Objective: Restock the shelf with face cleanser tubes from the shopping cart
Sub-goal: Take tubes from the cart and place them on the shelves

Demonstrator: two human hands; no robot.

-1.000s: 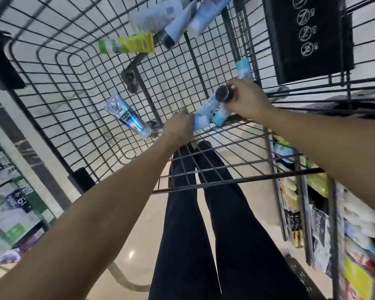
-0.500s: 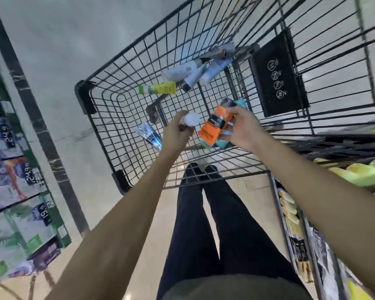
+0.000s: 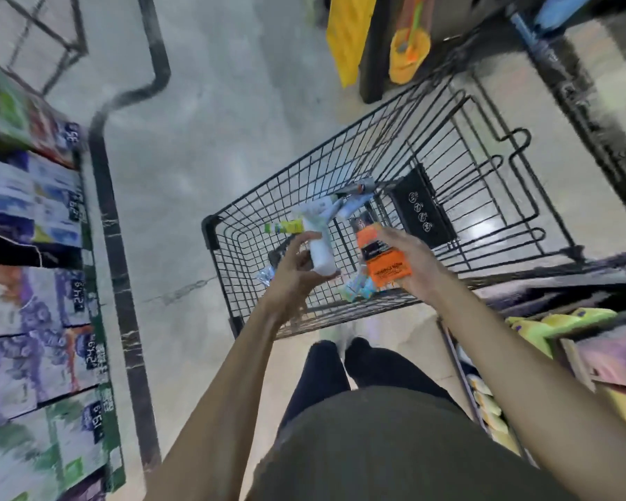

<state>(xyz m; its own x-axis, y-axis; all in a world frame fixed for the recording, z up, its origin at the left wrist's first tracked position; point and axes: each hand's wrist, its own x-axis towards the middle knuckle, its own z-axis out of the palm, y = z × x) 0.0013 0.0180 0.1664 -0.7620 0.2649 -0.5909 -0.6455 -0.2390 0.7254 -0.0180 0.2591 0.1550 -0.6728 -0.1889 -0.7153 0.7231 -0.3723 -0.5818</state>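
Head view: a white tube (image 3: 320,253) is held in the left hand (image 3: 297,280), fingers curled round its lower body near the cap end, while an orange tube (image 3: 383,258) is gripped in the right hand (image 3: 409,269), thumb and fingers wrapped across its printed face. Both are held above the near end of the shopping cart (image 3: 232,283). More tubes are left in the basket: a yellow-green one (image 3: 284,227) at about ten o'clock from the left hand, a cluster of pale ones (image 3: 347,204) at twelve, and teal ones (image 3: 358,289) low between the hands.

Such tubes are judged light, soft-walled and smooth; they are best taken round the middle or by the stiffer cap shoulder, with squeezing kept gentle so the body is not dented. Some slip is to be expected from glossy plastic.

Open floor is seen at nine to eleven o'clock. A shelf (image 3: 557,327) lies close at three o'clock, its edge just beside the right forearm, so little room is judged to be left there, and the cart's wire rim must be cleared on the way over.
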